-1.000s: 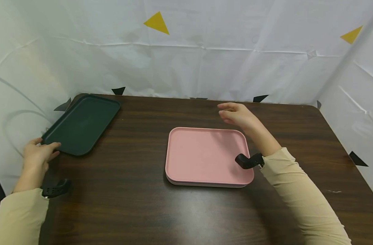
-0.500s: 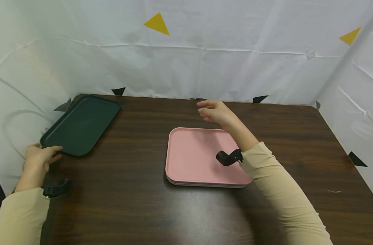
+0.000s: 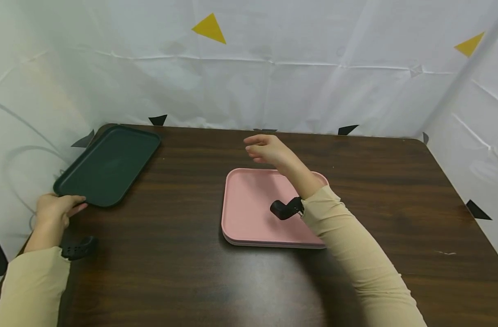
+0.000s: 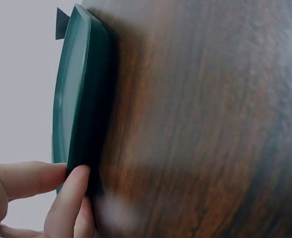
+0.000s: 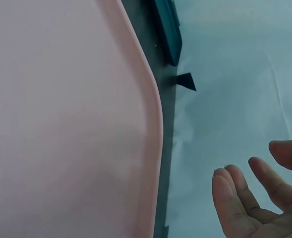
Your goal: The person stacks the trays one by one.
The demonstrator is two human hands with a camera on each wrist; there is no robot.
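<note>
Two trays lie on the dark wooden table (image 3: 191, 281): one dark green tray (image 3: 110, 164) at the left of the frame and one pink tray (image 3: 253, 213) at centre. The left hand (image 3: 56, 210) pinches the green tray's near corner, thumb on top. The right hand (image 3: 265, 149) hovers relaxed and empty above the pink tray's far edge. The green tray's long axis runs diagonally toward the upper right.
</note>
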